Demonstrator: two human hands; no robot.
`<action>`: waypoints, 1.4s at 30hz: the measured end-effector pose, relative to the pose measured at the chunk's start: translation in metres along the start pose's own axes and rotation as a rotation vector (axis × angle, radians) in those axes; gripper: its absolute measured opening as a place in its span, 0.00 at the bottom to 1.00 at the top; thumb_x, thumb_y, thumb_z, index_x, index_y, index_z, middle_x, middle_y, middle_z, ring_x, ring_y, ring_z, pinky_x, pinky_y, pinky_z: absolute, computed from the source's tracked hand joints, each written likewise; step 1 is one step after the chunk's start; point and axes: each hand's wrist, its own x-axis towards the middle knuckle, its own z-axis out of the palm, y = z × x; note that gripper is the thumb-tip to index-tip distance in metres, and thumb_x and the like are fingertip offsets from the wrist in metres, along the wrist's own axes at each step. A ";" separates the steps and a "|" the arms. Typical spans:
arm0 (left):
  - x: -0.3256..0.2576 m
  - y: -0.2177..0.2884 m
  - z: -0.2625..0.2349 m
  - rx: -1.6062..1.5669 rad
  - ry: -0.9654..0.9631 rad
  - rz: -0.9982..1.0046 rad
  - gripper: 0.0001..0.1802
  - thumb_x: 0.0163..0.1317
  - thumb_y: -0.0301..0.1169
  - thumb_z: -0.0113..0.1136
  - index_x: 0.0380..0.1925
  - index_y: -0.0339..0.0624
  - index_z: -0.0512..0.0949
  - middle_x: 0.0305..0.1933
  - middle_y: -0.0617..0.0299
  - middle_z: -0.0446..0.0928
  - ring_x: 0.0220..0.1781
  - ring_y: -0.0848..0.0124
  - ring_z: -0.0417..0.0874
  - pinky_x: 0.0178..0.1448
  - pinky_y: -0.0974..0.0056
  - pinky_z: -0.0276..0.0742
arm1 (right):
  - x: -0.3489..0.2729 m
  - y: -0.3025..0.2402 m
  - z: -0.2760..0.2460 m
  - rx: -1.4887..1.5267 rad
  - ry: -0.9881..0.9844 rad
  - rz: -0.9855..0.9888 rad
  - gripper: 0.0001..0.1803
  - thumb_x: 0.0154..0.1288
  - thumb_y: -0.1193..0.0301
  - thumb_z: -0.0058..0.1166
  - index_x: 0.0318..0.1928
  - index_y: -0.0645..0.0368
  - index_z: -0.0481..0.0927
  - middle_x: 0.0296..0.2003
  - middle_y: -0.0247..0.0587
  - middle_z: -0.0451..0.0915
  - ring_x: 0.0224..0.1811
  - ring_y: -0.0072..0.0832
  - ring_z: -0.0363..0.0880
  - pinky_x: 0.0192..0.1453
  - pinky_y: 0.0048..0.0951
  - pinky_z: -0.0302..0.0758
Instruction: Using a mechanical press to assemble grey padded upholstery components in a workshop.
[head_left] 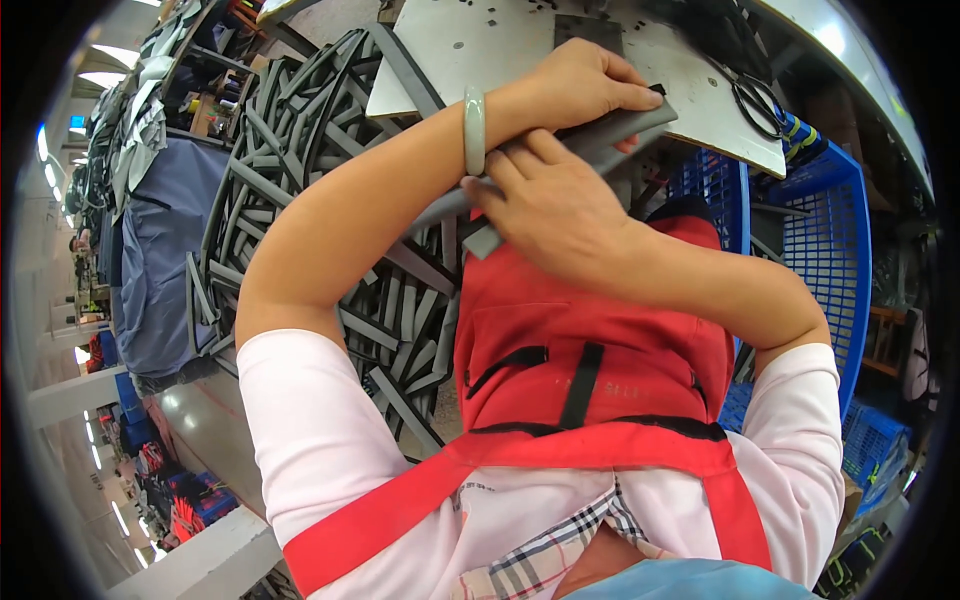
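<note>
My left hand, with a pale green bangle on its wrist, reaches across to the table's front edge. Its thumb and fingers pinch the end of a grey fabric strip, where a small black bit shows at the fingertips. Crossed beneath that forearm, my right hand has its fingers bent round grey strips near the bangle. A short strip end sticks out below this hand, over my red apron. How many strips lie under the right palm is hidden.
A white worktable stands ahead, with small dark scraps and black-handled scissors at its right. Left of me a large heap of grey strips spreads downward. Blue plastic baskets stand at the right. Blue-grey cloth hangs at far left.
</note>
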 end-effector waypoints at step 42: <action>0.036 -0.007 -0.067 0.533 0.369 0.189 0.17 0.59 0.39 0.65 0.39 0.36 0.85 0.28 0.62 0.82 0.26 0.77 0.78 0.31 0.70 0.73 | -0.047 0.206 -0.008 0.305 -0.044 0.573 0.27 0.55 0.61 0.63 0.55 0.59 0.76 0.40 0.57 0.81 0.43 0.52 0.79 0.49 0.41 0.75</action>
